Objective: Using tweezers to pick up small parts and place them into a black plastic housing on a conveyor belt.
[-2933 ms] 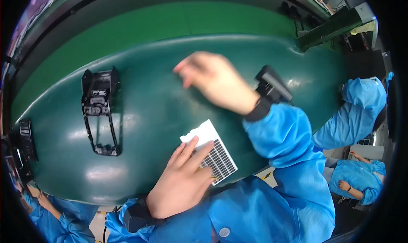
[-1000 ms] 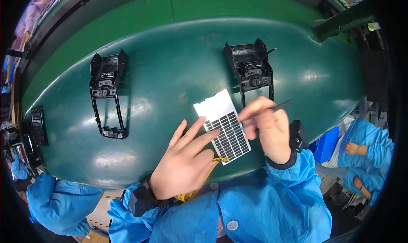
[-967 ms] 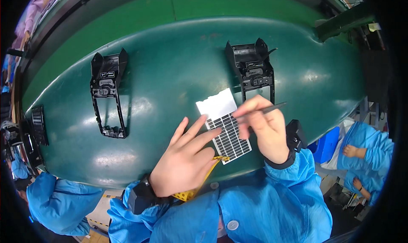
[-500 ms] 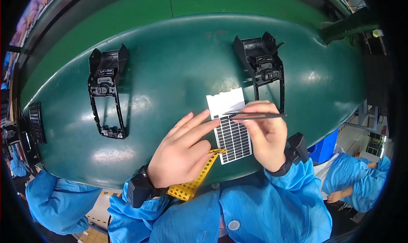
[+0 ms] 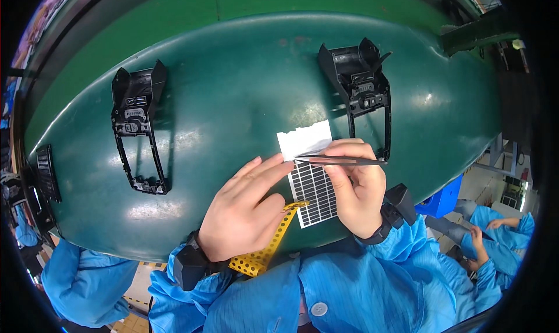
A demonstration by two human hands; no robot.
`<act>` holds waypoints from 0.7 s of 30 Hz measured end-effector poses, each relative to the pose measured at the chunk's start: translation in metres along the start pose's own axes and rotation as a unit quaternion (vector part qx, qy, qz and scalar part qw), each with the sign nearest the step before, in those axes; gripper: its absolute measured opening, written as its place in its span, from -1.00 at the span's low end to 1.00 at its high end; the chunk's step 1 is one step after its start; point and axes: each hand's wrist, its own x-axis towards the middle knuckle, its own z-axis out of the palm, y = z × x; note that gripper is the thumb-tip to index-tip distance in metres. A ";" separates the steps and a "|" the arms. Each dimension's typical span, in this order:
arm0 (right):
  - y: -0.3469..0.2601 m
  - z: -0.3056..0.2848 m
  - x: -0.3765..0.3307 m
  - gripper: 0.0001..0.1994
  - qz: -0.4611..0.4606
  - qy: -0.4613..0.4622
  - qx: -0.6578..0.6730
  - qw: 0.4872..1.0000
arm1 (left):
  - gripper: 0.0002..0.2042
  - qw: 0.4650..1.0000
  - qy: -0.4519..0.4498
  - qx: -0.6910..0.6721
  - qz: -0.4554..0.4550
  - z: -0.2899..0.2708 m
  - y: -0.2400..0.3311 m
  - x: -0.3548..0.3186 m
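Note:
Black tweezers (image 5: 343, 160) are pinched in my right hand (image 5: 360, 196), their tips over the upper left part of a white sheet of small black rectangular stickers (image 5: 314, 196). The sheet lies on the green table, its blank upper end torn along the edge. My left hand (image 5: 247, 216) rests at the sheet's left side, index and middle fingertips by the tweezer tips. A yellow strip with dark dots (image 5: 273, 243) comes out from under its curled lower fingers, one end overlapping the sheet; the hand appears to grip it, its thumb hidden. Whether a sticker sits in the tips is too small to tell.
Two black plastic frames stand on the green table (image 5: 233, 94), one at the left (image 5: 140, 126), one at the far right (image 5: 364, 91). A black slotted part (image 5: 48, 173) lies at the left edge. Co-workers in blue (image 5: 87, 280) sit on both sides; a blue bin (image 5: 441, 199) is at the right.
The tweezer tips and both hands have shifted slightly left, the tips now at the sheet's upper left stickers. At the right, the co-worker's arms have moved. The view has shifted a little.

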 end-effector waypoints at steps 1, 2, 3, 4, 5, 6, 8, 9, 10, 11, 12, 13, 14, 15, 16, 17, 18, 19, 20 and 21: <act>0.000 0.000 0.000 -0.82 0.001 0.000 0.000 1.000 | -0.88 1.000 0.005 0.007 -0.002 0.000 0.000 0.000; 0.000 0.000 0.000 -0.81 -0.003 -0.005 -0.007 1.000 | -0.88 1.000 0.005 0.007 -0.003 0.000 0.000 -0.001; 0.000 -0.001 0.000 -0.81 -0.007 -0.009 -0.016 1.000 | -0.87 1.000 0.012 0.017 0.003 0.001 0.000 -0.001; 0.000 0.000 -0.001 -0.81 -0.006 -0.009 -0.016 1.000 | -0.87 0.999 0.020 0.027 0.008 0.002 -0.001 -0.001; 0.000 0.000 -0.001 -0.80 -0.003 -0.006 -0.009 1.000 | -0.87 0.999 0.020 0.026 0.008 0.003 -0.001 -0.001; 0.000 0.000 -0.001 -0.80 0.001 -0.003 -0.002 1.000 | -0.87 0.999 0.030 0.034 0.009 0.004 -0.002 -0.001; 0.000 0.001 -0.001 -0.80 -0.002 -0.004 -0.003 1.000 | -0.87 0.998 0.041 0.042 0.009 0.005 -0.002 0.000; 0.001 0.001 -0.001 -0.80 -0.005 -0.006 -0.003 1.000 | -0.87 0.998 0.042 0.045 0.008 0.005 -0.001 0.000; 0.000 0.001 -0.001 -0.80 -0.005 -0.006 -0.003 1.000 | -0.87 0.998 0.044 0.048 0.007 0.005 -0.001 0.000; 0.000 0.001 -0.001 -0.80 -0.006 -0.007 -0.012 1.000 | -0.87 0.998 0.044 0.048 0.007 0.005 -0.001 0.000; 0.000 0.001 -0.001 -0.80 -0.007 -0.007 -0.022 1.000 | -0.87 0.998 0.044 0.049 0.008 0.004 -0.001 0.000; 0.000 0.001 -0.001 -0.80 -0.007 -0.007 -0.022 1.000 | -0.87 0.998 0.044 0.051 0.009 0.004 -0.001 0.000; 0.001 0.000 -0.001 -0.79 -0.014 -0.011 -0.027 0.999 | -0.87 0.998 0.044 0.051 0.010 0.004 -0.001 0.000; 0.001 0.000 -0.001 -0.79 -0.020 -0.015 -0.032 0.999 | -0.88 0.997 0.041 0.064 0.015 0.003 -0.001 0.001; 0.001 0.000 0.000 -0.79 -0.020 -0.015 -0.032 0.999 | -0.89 0.996 0.037 0.078 0.019 0.003 -0.001 0.001; 0.001 0.000 0.000 -0.79 -0.016 -0.016 -0.027 0.999 | -0.89 0.996 0.038 0.078 0.020 0.003 0.000 0.001; 0.001 0.001 0.000 -0.79 -0.011 -0.018 -0.021 1.000 | -0.89 0.995 0.034 0.090 0.018 0.003 0.000 0.001; 0.001 0.001 0.001 -0.79 -0.012 -0.018 -0.021 1.000 | -0.89 0.994 0.031 0.102 0.016 0.003 0.001 0.001; 0.000 0.001 0.001 -0.79 -0.006 -0.020 -0.019 1.000 | -0.89 0.994 0.031 0.103 0.016 0.003 0.002 0.001; 0.000 0.001 0.001 -0.80 0.000 -0.021 -0.017 1.000 | -0.89 0.993 0.036 0.114 0.014 0.004 0.003 0.002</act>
